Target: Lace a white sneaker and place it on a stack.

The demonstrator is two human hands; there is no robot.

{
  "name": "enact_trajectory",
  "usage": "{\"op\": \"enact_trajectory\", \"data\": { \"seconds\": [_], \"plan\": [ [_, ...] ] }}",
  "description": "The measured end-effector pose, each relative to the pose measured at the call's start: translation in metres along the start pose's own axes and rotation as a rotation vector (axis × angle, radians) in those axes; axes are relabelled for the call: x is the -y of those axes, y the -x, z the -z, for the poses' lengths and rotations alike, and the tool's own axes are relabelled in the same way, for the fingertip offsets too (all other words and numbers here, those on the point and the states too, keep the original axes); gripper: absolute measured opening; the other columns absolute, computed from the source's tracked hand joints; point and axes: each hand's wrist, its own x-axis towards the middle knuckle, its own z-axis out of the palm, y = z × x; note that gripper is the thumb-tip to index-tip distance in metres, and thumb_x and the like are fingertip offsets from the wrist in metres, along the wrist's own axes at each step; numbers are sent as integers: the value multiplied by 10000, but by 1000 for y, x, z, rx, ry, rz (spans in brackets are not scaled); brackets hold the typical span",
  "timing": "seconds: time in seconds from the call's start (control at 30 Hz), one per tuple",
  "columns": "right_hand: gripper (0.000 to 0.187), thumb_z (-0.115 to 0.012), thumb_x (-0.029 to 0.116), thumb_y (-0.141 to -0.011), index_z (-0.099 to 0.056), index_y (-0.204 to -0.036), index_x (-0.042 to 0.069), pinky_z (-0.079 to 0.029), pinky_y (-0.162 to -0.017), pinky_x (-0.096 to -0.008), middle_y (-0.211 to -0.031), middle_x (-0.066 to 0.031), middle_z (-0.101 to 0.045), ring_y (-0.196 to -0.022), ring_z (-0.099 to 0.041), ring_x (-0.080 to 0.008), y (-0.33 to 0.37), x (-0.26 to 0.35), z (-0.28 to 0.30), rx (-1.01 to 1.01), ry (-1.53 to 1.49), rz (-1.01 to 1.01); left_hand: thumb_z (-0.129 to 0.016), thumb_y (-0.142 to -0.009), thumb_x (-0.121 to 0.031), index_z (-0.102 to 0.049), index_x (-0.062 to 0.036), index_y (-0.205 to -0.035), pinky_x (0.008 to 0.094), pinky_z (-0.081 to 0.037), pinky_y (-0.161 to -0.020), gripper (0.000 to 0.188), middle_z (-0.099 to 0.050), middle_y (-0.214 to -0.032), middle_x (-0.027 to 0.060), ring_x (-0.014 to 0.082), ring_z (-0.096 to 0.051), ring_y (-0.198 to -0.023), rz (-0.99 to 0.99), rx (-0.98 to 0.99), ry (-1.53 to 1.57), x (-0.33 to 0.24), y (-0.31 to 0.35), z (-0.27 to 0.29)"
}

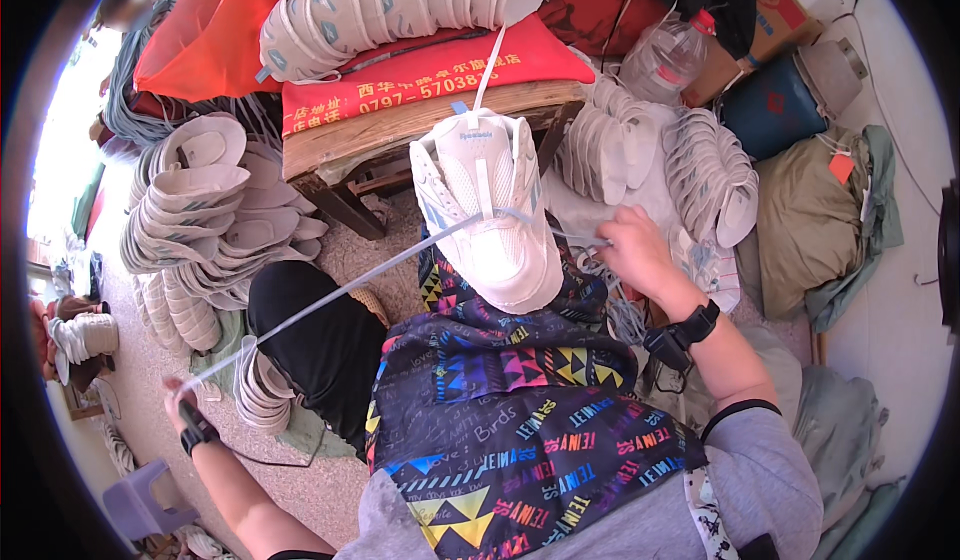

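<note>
A white sneaker [505, 270] with grey-blue trim sits before me above my patterned apron [480, 380], its toe toward me and its heel by the bench. A pale grey-blue shoelace [350, 287] runs through the sneaker's lower throat, below the tongue. Its long side stretches taut to my left hand [180, 402], which is closed on it far out at the left. My right hand [637, 248], just right of the sneaker, pinches the lace's shorter side with curled fingers. Exactly where the right fingertips meet the lace is hard to make out.
Behind the sneaker stands a wooden bench [430, 120] with a red cloth and a row of stacked shoe uppers [380, 10]. More uppers [190, 210] are piled at left and others [710, 175] at right. A plastic bottle [665, 60] and blue canister [770, 105] stand far right.
</note>
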Motion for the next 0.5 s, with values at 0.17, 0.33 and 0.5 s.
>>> {"op": "enact_trajectory", "data": {
  "seconds": [0.17,0.33,0.5],
  "plan": [
    [206,-540,141,-868,-655,-994,25,-497,-681,-399,-993,-142,-647,-807,-613,-299,32,-86,-16,294,-571,-750,-486,-944,-195,-598,-35,-910,302,-491,-643,198,-612,-791,91,222,-586,-701,844,-460,559,22,60,21],
    [257,-457,0,-882,-593,-1099,-31,-466,-563,-268,-981,-128,-643,-679,-611,-166,93,-188,-44,-600,-1864,-1211,-445,-888,-219,-466,-118,-642,356,-321,-459,266,-431,-565,7,201,-409,-471,628,-374,43,-19,67,14],
    [207,-496,-33,-863,-592,-1046,-50,-470,-568,-368,-883,-67,-609,-631,-567,-197,307,-380,-36,-619,-2134,-831,-467,-798,-168,-402,-128,-620,361,-298,-427,194,-401,-565,20,196,-395,-461,645,-232,407,-91,35,-13]
  ]
}}
